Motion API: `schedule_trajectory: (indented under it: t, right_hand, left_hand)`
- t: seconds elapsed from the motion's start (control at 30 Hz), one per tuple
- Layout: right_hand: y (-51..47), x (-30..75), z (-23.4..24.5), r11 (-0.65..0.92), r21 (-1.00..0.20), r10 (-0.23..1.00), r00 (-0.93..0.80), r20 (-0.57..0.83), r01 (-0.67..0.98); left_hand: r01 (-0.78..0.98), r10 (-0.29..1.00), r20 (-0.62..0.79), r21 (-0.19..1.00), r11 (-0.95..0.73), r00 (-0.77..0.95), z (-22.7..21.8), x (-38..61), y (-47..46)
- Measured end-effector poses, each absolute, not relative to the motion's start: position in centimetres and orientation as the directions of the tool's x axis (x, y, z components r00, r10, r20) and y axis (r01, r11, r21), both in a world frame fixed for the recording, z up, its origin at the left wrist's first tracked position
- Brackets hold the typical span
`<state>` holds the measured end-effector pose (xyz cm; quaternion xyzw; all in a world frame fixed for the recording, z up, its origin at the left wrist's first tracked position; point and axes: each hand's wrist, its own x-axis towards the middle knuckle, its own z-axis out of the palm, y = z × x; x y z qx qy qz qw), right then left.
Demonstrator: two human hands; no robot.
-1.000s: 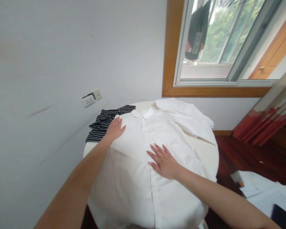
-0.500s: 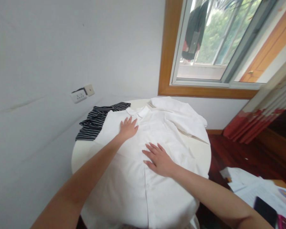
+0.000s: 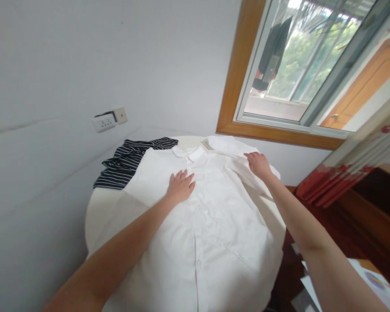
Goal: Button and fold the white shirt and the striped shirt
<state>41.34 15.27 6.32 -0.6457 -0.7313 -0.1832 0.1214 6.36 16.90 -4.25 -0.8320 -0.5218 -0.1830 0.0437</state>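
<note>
A white collared shirt [image 3: 221,208] lies spread front side up over a round table, its lower part draping toward me. My left hand [image 3: 181,186] rests flat on the chest just below the collar, fingers spread. At the upper right, my right hand [image 3: 259,165] is on the shirt's sleeve [image 3: 229,145], which lies folded out to the side. Its fingers are bent together at the sleeve cloth; the fingertips are partly hidden. Beside the shirt's left shoulder area in view lies a black-and-white striped garment [image 3: 120,167], bunched and touched by neither hand.
The pale round tabletop [image 3: 95,216] shows at its left rim, close to the wall. A wall socket [image 3: 104,123] sits above it. Behind is a wood-framed window [image 3: 279,134]. To the right hang red and cream curtains [image 3: 328,182], with papers [image 3: 373,281] below.
My right hand has moved from the shirt's middle up and right to the sleeve, its fingers drawing together. My left hand stays flat on the chest. The view has tilted slightly.
</note>
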Motion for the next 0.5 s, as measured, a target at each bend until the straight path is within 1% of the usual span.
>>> schedule_trajectory:
  t: [0.07, 0.17, 0.23, 0.27, 0.33, 0.43, 0.5]
  right_hand:
    - [16.7, 43.8, 6.4, 0.042, 0.141, 0.932, -0.090, 0.352, 0.989]
    - [17.9, 47.1, 5.8, -0.049, 0.194, 0.982, 0.012, 0.189, 0.980]
    - [18.1, 49.2, 5.3, -0.099, 0.206, 0.990, 0.076, 0.117, 0.974]
    - [18.0, 50.1, 5.0, -0.104, 0.179, 0.990, 0.085, 0.110, 0.978]
    - [17.8, 51.4, 4.8, -0.056, 0.065, 0.989, 0.046, 0.142, 0.996]
    - [17.3, 51.1, 5.6, 0.106, -0.116, 0.971, -0.078, 0.227, 0.988]
    - [16.9, 49.2, 6.9, 0.216, -0.180, 0.952, -0.165, 0.259, 0.960]
  left_hand:
    - [0.890, 0.859, 0.338, 0.111, -0.443, 0.385, -4.1, 6.4, 16.7]
    - [0.903, 0.871, 0.325, 0.094, -0.418, 0.369, -4.0, 6.5, 16.4]
    - [0.908, 0.872, 0.327, 0.085, -0.411, 0.364, -3.9, 6.6, 16.3]
    - [0.908, 0.870, 0.331, 0.082, -0.411, 0.365, -3.9, 6.6, 16.3]
    - [0.907, 0.866, 0.342, 0.081, -0.413, 0.364, -4.0, 6.6, 16.3]
    - [0.906, 0.862, 0.356, 0.086, -0.414, 0.361, -4.2, 6.5, 16.3]
    - [0.907, 0.862, 0.358, 0.086, -0.413, 0.358, -4.3, 6.5, 16.4]
